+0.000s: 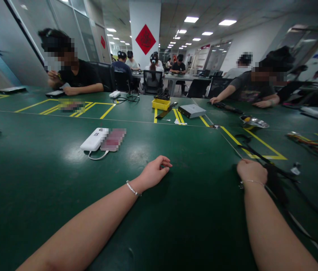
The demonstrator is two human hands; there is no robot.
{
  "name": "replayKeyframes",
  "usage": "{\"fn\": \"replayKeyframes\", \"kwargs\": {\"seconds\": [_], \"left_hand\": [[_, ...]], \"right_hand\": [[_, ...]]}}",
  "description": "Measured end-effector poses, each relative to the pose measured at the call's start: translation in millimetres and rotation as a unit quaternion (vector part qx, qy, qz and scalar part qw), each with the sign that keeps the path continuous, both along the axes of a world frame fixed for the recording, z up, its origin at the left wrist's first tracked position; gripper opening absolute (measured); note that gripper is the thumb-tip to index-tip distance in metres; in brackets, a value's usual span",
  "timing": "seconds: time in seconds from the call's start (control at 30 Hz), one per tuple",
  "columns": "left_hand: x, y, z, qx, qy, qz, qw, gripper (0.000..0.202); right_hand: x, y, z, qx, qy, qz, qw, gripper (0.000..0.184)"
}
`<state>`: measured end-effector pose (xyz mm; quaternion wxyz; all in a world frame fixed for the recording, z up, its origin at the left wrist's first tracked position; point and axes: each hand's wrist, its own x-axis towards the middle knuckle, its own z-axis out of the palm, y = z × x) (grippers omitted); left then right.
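The right hand's (pixel 251 171) fingers are hidden behind its knuckles, so I cannot tell whether it grips the black cables (pixel 275 182) beside it, while the left hand (pixel 155 172) lies loosely curled and empty on the table (pixel 176 226).

light: bright ceiling lamps (pixel 191 19) | glare: pale shine on green tabletop (pixel 71 152) | edges: bent, blurry | faces: blurred

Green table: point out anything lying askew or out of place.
A tangle of black cables sprawls beside the right hand, crossing the yellow tape outline. Farther off, a black strip lies askew beside the yellow bin.
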<state>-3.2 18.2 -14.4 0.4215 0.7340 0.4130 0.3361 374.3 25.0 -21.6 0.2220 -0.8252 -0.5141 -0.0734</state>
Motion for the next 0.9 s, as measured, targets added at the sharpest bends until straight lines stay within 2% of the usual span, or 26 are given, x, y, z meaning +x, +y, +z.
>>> {"fn": "replayKeyframes", "kwargs": {"seconds": [0.07, 0.1, 0.17, 0.23, 0.3, 0.37, 0.47, 0.5, 0.57, 0.63, 0.7, 0.8, 0.9], "left_hand": [[0, 0, 0.6, 0.01, 0.009, 0.006, 1.0, 0.024], [0, 0, 0.3, 0.018, 0.016, 0.012, 1.0, 0.026], [1, 1, -1.3, 0.036, 0.027, 0.022, 0.999, 0.029], [1, 2, -3.2, 0.055, 0.022, 0.023, 0.998, 0.032], [2, 2, -4.1, 0.066, 0.019, 0.025, 0.997, 0.035], [2, 2, -3.5, 0.072, 0.031, 0.016, 0.997, 0.036], [2, 1, -0.4, 0.062, 0.055, 0.005, 0.997, 0.035], [2, 0, 0.6, 0.057, 0.063, 0.003, 0.996, 0.034], [1, -1, 2.3, 0.048, 0.075, 0.002, 0.996, 0.034], [1, -1, 3.6, 0.04, 0.087, 0.002, 0.995, 0.034], [1, -2, 4.9, 0.034, 0.097, 0.002, 0.995, 0.034], [1, -3, 7.7, 0.033, 0.118, -0.007, 0.992, 0.033], [1, -4, 10.2, 0.041, 0.138, -0.017, 0.989, 0.032]], "right_hand": [[-28, 2, 8.5, 0.033, -0.003, -0.01, 0.999, 0.039], [-46, 3, 12.2, 0.051, -0.003, 0.028, 0.998, 0.039], [-88, 4, 16.8, 0.058, 0.014, 0.169, 0.984, 0.039], [-130, 1, 16.3, 0.034, 0.003, 0.317, 0.948, 0.037], [-167, -5, 11.9, 0.006, -0.021, 0.433, 0.901, 0.038], [-192, -13, 7.3, -0.023, -0.041, 0.501, 0.864, 0.041], [-202, -18, 7.4, -0.058, -0.066, 0.531, 0.843, 0.044], [-196, -17, 9.9, -0.06, -0.076, 0.522, 0.847, 0.042], [-173, -11, 17.2, -0.048, -0.104, 0.461, 0.88, 0.037], [-136, -4, 24.1, -0.035, -0.137, 0.344, 0.928, 0.037], [-94, 0, 26.8, -0.051, -0.162, 0.209, 0.963, 0.042], [-41, 2, 21.7, -0.119, -0.148, 0.07, 0.979, 0.049], [-18, 0, 13.2, -0.191, -0.089, 0.026, 0.977, 0.052]]}}
